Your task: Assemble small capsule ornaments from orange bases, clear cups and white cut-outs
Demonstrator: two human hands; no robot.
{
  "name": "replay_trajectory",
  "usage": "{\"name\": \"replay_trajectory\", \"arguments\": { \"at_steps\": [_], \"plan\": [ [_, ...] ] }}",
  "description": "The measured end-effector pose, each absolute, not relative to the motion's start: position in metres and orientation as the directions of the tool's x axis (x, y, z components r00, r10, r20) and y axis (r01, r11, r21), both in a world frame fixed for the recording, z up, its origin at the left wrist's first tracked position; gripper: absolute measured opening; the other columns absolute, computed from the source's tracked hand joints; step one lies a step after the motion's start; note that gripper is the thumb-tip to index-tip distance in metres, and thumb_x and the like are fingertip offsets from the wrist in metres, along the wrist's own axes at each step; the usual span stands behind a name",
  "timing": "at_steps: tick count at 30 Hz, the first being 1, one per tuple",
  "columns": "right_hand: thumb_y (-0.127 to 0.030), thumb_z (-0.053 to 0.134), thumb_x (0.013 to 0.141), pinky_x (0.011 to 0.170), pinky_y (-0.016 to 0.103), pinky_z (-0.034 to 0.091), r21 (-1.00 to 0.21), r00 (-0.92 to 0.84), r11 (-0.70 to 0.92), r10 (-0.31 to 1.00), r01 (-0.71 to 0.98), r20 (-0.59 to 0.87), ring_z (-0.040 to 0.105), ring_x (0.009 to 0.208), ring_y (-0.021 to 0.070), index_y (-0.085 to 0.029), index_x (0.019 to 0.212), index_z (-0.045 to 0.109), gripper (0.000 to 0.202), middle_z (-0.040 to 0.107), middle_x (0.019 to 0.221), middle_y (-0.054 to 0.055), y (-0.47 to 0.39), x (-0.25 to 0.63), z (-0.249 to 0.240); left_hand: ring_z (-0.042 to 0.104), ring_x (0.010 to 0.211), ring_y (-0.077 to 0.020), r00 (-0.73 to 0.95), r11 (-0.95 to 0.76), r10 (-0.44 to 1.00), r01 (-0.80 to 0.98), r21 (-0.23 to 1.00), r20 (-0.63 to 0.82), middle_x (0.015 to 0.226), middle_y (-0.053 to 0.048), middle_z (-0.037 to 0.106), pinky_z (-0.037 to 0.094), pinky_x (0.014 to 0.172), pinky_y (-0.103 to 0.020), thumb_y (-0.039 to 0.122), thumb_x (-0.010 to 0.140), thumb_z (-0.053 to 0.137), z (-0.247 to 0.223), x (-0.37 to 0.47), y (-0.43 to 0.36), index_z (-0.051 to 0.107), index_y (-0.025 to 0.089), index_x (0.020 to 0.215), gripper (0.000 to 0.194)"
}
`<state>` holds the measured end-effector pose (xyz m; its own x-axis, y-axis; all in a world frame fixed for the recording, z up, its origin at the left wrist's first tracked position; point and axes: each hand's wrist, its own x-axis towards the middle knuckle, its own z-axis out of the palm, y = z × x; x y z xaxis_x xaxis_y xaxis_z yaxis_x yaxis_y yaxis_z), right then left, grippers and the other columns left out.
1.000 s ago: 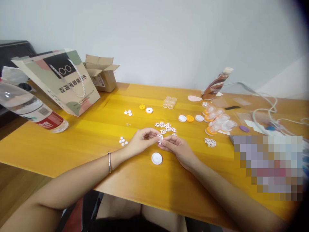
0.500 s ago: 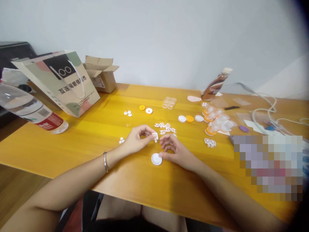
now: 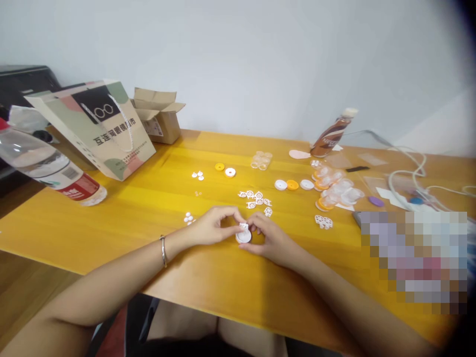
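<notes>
Between thumb and forefinger my left hand [image 3: 219, 225] pinches a small white openwork piece [image 3: 243, 226] at the top of a round white disc [image 3: 244, 237]. My right hand [image 3: 268, 235] grips the disc's right edge with thumb and fingers. Just beyond the hands lie several white wheel-patterned pieces [image 3: 259, 201]. Small white round parts [image 3: 188, 217] are beside my left hand, and more small white parts [image 3: 200, 175] are farther back. A yellow disc [image 3: 219, 167] and a white-topped disc [image 3: 230, 172] lie behind.
Clear domed parts with orange bases [image 3: 340, 191] stand at the right, near white and orange discs [image 3: 292, 185]. A brown drink bottle [image 3: 330, 136] and cables are at the back right. At left are a large bottle [image 3: 70, 181], a paper bag [image 3: 115, 134] and a cardboard box [image 3: 167, 121].
My left hand has brought the small white piece down to the disc. My right hand has closed on the disc's edge, and the disc looks slightly raised or tilted.
</notes>
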<state>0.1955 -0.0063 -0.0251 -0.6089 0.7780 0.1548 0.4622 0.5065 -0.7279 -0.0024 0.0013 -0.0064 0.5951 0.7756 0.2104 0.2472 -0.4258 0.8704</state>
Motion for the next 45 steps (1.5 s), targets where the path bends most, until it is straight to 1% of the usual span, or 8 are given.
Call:
{"name": "replay_trajectory", "arguments": {
  "at_steps": [6, 12, 24, 28, 31, 35, 40, 45],
  "plan": [
    [-0.026, 0.066, 0.071, 0.070, 0.027, 0.040, -0.740, -0.604, 0.496, 0.782, 0.453, 0.154, 0.047, 0.076, 0.0137, -0.020, 0.086, 0.054, 0.021, 0.049, 0.085, 0.002, -0.006, 0.195, -0.026, 0.057, 0.078, -0.0128, 0.639, -0.523, 0.732, 0.306, 0.796, 0.235, 0.085, -0.004, 0.063, 0.042, 0.073, -0.026, 0.031, 0.083, 0.054, -0.007, -0.003, 0.002, 0.058, 0.014, 0.085, 0.017],
    [-0.027, 0.067, 0.070, 0.068, 0.027, 0.040, -0.740, -0.594, 0.501, 0.786, 0.449, 0.171, 0.046, 0.074, 0.0134, -0.019, 0.083, 0.054, 0.020, 0.050, 0.082, 0.001, -0.006, 0.194, -0.026, 0.056, 0.085, -0.0138, 0.689, -0.633, 0.666, 0.320, 0.705, 0.285, 0.086, -0.003, 0.063, 0.038, 0.083, -0.030, 0.026, 0.083, 0.053, -0.003, -0.002, 0.001, 0.057, 0.017, 0.082, 0.010],
    [-0.027, 0.066, 0.070, 0.067, 0.027, 0.040, -0.754, -0.594, 0.504, 0.782, 0.421, 0.191, 0.046, 0.073, 0.0129, -0.019, 0.086, 0.056, 0.020, 0.050, 0.080, 0.001, -0.006, 0.195, -0.025, 0.058, 0.080, -0.0137, 0.661, -0.569, 0.703, 0.305, 0.764, 0.260, 0.087, -0.005, 0.063, 0.043, 0.075, -0.027, 0.026, 0.082, 0.053, -0.007, -0.002, 0.001, 0.058, 0.016, 0.085, 0.012],
    [-0.032, 0.066, 0.070, 0.064, 0.026, 0.040, -0.871, -0.536, 0.358, 0.833, 0.338, 0.135, 0.047, 0.069, 0.0117, -0.020, 0.090, 0.056, 0.025, 0.052, 0.080, 0.000, -0.006, 0.192, -0.021, 0.058, 0.080, -0.0129, 0.570, -0.498, 0.778, 0.302, 0.813, 0.264, 0.087, -0.004, 0.063, 0.043, 0.075, -0.026, 0.028, 0.082, 0.055, -0.005, -0.002, 0.001, 0.058, 0.015, 0.088, 0.015],
    [-0.034, 0.065, 0.071, 0.062, 0.025, 0.041, -0.987, -0.534, 0.118, 0.845, 0.108, 0.042, 0.050, 0.066, 0.0096, -0.021, 0.093, 0.052, 0.029, 0.055, 0.080, -0.001, -0.007, 0.189, -0.020, 0.057, 0.081, -0.0131, 0.486, -0.467, 0.826, 0.303, 0.831, 0.286, 0.086, -0.004, 0.063, 0.042, 0.079, -0.027, 0.029, 0.080, 0.057, -0.002, -0.002, 0.000, 0.057, 0.015, 0.085, 0.015],
    [-0.031, 0.070, 0.066, 0.060, 0.024, 0.042, -0.991, -0.572, -0.109, 0.819, -0.075, -0.047, 0.051, 0.063, 0.0079, -0.020, 0.091, 0.051, 0.033, 0.056, 0.077, -0.003, -0.006, 0.187, -0.022, 0.056, 0.080, -0.0132, 0.475, -0.440, 0.836, 0.282, 0.853, 0.274, 0.085, -0.004, 0.062, 0.042, 0.078, -0.027, 0.031, 0.080, 0.057, 0.001, -0.001, 0.000, 0.058, 0.016, 0.084, 0.016],
    [-0.028, 0.073, 0.064, 0.057, 0.021, 0.042, -0.976, -0.569, -0.199, 0.814, -0.090, -0.114, 0.051, 0.060, 0.0067, -0.019, 0.095, 0.054, 0.038, 0.058, 0.075, -0.003, -0.001, 0.192, -0.024, 0.056, 0.089, -0.0143, 0.349, -0.406, 0.888, 0.292, 0.866, 0.299, 0.093, -0.006, 0.061, 0.042, 0.083, -0.029, 0.032, 0.085, 0.049, 0.001, 0.004, 0.010, 0.057, 0.016, 0.095, 0.021],
    [-0.027, 0.073, 0.063, 0.056, 0.021, 0.041, -0.968, -0.595, -0.228, 0.794, -0.102, -0.124, 0.053, 0.059, 0.0069, -0.018, 0.096, 0.055, 0.039, 0.061, 0.076, -0.002, 0.002, 0.196, -0.025, 0.051, 0.104, -0.0179, 0.399, -0.495, 0.858, 0.479, 0.725, 0.323, 0.113, -0.007, 0.055, 0.041, 0.088, -0.032, 0.035, 0.084, 0.049, 0.004, 0.010, 0.047, 0.047, 0.022, 0.119, 0.037]
  ]
}}
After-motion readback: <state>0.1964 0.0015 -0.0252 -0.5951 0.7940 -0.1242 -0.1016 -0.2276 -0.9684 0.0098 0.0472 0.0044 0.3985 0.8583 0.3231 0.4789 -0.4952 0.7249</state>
